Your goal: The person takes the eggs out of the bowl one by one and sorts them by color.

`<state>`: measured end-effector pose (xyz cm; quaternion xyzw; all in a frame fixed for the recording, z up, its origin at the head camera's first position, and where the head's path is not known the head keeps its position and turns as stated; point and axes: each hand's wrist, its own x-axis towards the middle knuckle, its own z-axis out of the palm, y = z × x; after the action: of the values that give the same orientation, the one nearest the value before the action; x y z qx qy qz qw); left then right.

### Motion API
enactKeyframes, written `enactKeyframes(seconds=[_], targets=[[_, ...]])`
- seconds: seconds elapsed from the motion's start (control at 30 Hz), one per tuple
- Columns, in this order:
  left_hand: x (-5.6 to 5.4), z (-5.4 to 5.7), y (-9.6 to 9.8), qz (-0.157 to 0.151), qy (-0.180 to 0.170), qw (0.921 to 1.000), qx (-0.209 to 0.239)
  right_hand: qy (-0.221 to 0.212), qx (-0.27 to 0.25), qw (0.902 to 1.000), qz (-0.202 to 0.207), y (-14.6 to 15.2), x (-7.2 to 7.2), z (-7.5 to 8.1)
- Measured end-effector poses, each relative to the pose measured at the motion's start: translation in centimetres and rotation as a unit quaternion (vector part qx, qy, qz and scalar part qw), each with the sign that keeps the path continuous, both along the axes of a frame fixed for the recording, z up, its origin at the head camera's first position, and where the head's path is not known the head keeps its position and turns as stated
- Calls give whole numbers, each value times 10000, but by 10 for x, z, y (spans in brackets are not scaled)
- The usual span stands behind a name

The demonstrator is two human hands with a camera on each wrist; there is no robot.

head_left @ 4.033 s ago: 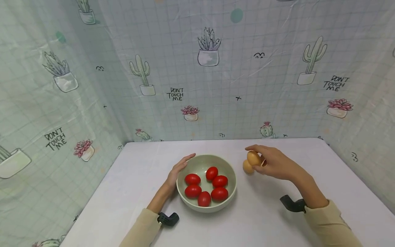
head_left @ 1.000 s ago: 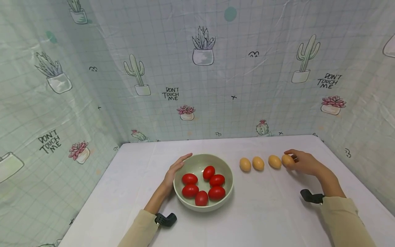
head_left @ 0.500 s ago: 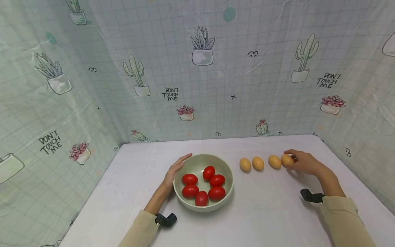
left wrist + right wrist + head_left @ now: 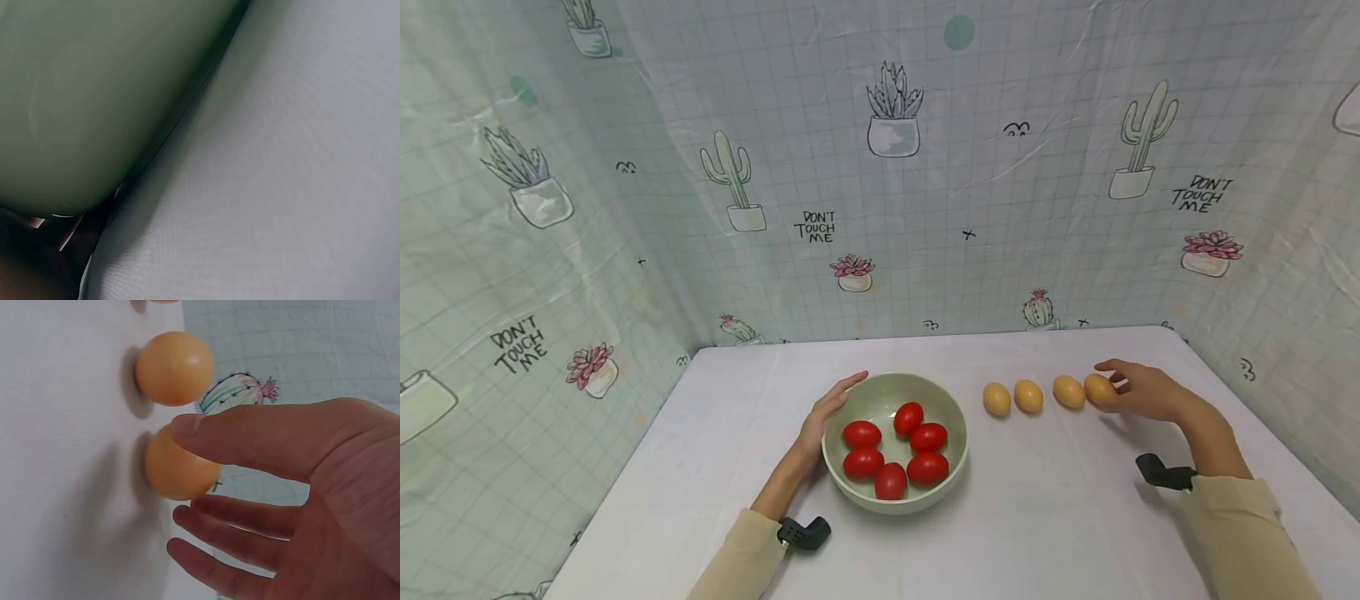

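Left hand [image 4: 820, 429]: lay along the side of the bowl [image 4: 901, 506], fingers almost straight, not wrapped round it; maybe that kept the bowl from sliding.
Red things [image 4: 891, 483]: six, egg-shaped, sat inside the bowl; its tall sides likely stopped them rolling off.
Yellow eggs [image 4: 1028, 397]: four lay on the table [image 4: 1000, 517], in a row right of the bowl, perhaps spaced so they were easy to pick out.
Right hand [image 4: 1150, 393]: thumb and fingers stood apart around the end egg [image 4: 172, 464], which rested on the table; I couldn't tell if they pinched it.
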<state>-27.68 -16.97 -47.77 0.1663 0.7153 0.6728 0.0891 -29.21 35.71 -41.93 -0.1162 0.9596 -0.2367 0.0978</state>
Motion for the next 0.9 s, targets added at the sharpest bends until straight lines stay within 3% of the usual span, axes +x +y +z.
enactKeyframes(seconds=[0.43,0.7,0.9], targets=[[-3,-2,-1,-61,-85,9999,40,458,46,9989,91,-19,15,35],[-3,-2,-2,-76,-83,9999,51,715,-512,9947,531,-40,25,51],[-2,0,-1,-29,-83,10000,-7,720,-817,9915,705,-59,27,54]])
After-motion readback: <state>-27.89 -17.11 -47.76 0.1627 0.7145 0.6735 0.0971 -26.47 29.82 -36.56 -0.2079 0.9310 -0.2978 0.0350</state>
